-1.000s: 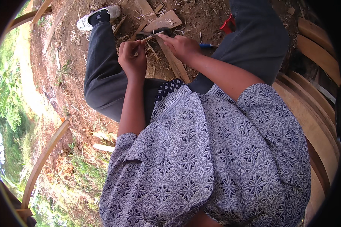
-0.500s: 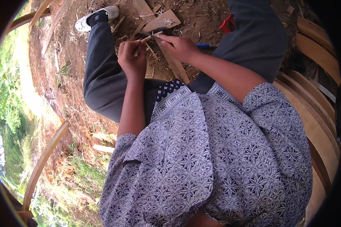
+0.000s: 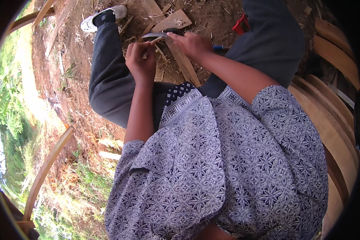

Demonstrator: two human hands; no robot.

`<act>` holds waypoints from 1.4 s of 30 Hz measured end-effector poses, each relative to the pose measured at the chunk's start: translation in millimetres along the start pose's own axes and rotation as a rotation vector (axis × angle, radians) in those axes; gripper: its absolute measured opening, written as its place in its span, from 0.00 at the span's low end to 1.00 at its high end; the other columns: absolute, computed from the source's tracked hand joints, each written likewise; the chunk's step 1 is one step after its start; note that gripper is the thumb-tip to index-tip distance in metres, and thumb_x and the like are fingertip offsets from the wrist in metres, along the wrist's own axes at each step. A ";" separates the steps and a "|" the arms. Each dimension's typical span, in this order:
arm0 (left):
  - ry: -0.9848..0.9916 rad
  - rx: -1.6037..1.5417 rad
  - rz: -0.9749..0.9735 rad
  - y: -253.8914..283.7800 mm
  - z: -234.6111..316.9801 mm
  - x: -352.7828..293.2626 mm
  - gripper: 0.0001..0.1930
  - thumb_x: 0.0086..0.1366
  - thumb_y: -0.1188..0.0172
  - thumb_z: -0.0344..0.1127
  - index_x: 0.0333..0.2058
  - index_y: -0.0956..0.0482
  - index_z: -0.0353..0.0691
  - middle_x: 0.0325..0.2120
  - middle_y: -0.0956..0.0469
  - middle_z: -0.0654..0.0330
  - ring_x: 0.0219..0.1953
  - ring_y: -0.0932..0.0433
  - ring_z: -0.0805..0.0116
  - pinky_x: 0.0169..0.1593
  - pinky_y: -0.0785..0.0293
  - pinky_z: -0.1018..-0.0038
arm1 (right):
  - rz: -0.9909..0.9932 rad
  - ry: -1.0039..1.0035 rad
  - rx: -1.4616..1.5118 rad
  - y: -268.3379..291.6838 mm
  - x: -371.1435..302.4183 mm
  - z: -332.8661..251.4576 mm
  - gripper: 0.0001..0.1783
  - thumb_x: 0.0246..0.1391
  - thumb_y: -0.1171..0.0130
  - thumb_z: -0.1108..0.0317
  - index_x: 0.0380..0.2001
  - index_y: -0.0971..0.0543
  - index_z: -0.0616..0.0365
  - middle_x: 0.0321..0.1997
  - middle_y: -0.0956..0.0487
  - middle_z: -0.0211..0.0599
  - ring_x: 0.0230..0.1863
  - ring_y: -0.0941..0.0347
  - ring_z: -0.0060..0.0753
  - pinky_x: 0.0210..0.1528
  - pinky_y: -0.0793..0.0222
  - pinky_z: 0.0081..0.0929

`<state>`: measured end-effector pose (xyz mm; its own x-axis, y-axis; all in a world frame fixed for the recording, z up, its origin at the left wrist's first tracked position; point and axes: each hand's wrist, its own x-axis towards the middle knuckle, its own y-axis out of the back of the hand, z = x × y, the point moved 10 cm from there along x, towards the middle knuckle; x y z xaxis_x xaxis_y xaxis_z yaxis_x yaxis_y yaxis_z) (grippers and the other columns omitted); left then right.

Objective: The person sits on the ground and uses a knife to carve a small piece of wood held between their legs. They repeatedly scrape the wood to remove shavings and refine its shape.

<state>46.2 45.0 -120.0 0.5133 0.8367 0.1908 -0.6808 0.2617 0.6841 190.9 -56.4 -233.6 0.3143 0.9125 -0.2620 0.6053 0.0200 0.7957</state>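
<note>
My left hand [image 3: 141, 59] pinches a thin pale wooden stick [image 3: 157, 40], which slants up toward my right hand. My right hand [image 3: 194, 46] is closed on a knife, its handle hidden in the fingers, with the index finger stretched along the back. The knife's grey blade [image 3: 153, 35] points left, just above or against the stick; whether it touches cannot be told. Behind the hands a flat piece of board [image 3: 173, 21] lies on the dirt, with a small black object [image 3: 171, 30] at its near edge. Below my right hand runs a narrow plank [image 3: 183, 63].
Wood shavings and scraps litter the brown dirt between my legs. Beside my right leg lie a red handle [image 3: 240, 25] and a blue-handled tool [image 3: 219, 47]. Curved timber pieces [image 3: 328, 116] are stacked at the right. A curved wooden bar [image 3: 48, 172] and grass are on the left.
My right hand has drawn slightly right and turned, so the knife blade now shows clearly above the stick. My left hand has stayed nearly in place.
</note>
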 end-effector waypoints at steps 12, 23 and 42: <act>-0.037 -0.006 0.048 2.4 3.5 -3.4 0.08 0.60 0.28 0.22 0.32 0.20 0.35 0.30 0.19 0.57 0.31 0.14 0.64 0.36 0.19 0.72 | -0.123 -0.044 0.392 -3.7 -3.5 -4.8 0.22 0.70 0.48 0.49 0.64 0.21 0.31 0.36 0.15 0.48 0.41 0.16 0.52 0.44 0.21 0.47; -0.013 -0.010 -0.015 -1.2 -1.8 -2.9 0.09 0.61 0.28 0.22 0.32 0.22 0.32 0.33 0.19 0.55 0.37 0.14 0.66 0.41 0.13 0.70 | -0.133 -0.064 0.093 -16.5 -1.4 8.9 0.23 0.71 0.48 0.48 0.67 0.25 0.21 0.41 0.14 0.45 0.42 0.16 0.52 0.44 0.19 0.49; -0.007 -0.037 0.020 2.5 -10.0 -4.3 0.08 0.62 0.28 0.22 0.33 0.21 0.32 0.33 0.20 0.57 0.37 0.16 0.71 0.41 0.13 0.73 | -0.082 0.066 0.379 2.3 -4.3 -13.6 0.23 0.70 0.47 0.50 0.65 0.22 0.31 0.42 0.14 0.47 0.39 0.16 0.55 0.43 0.20 0.48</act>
<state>37.1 46.9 -126.2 0.5028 0.8388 0.2091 -0.7101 0.2627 0.6533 181.0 -54.7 -223.3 0.2133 0.9387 -0.2707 0.8574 -0.0470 0.5125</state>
